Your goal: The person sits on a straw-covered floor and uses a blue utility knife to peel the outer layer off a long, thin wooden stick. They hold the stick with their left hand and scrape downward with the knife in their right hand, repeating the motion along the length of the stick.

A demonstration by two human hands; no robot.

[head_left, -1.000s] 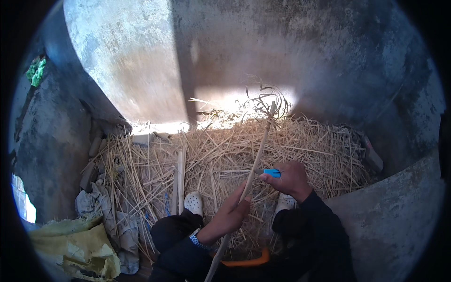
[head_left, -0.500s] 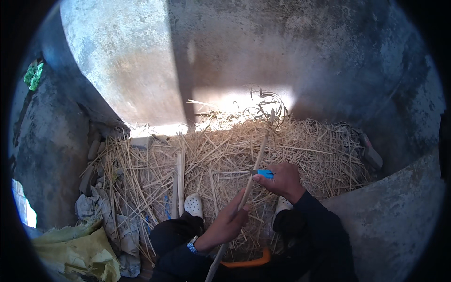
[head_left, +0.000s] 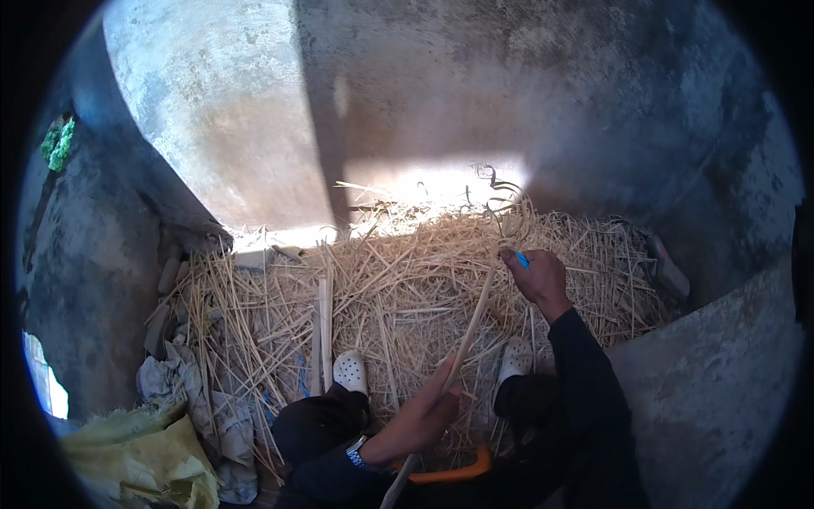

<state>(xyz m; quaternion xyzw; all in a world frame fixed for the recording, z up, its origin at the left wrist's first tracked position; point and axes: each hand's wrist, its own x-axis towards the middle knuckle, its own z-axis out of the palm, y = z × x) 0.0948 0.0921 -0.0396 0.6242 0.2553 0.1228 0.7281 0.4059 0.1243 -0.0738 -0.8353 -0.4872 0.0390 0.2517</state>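
My left hand [head_left: 421, 417], wearing a metal-band watch [head_left: 356, 454] at the wrist, is closed around a long pale stick [head_left: 471, 329]. The stick slants from my lap up and away to the right. Thin curled shavings [head_left: 509, 197] stand out at its far end. My right hand [head_left: 543, 278] grips the blue handle [head_left: 522, 260] of a knife near that far end. The knife's blade does not show clearly now.
Loose straw and split strips [head_left: 407, 280] cover the ground before a concrete wall [head_left: 415, 93]. White clogs [head_left: 349, 371] are on my feet. An orange curved handle [head_left: 462, 472] lies by my lap. Yellow sheeting [head_left: 144, 454] and grey cloth [head_left: 229, 424] lie at left.
My right hand with the knife has moved up and away along the stick toward its far end. My left hand keeps its hold, shifted slightly right, and the stick's tip has moved right.
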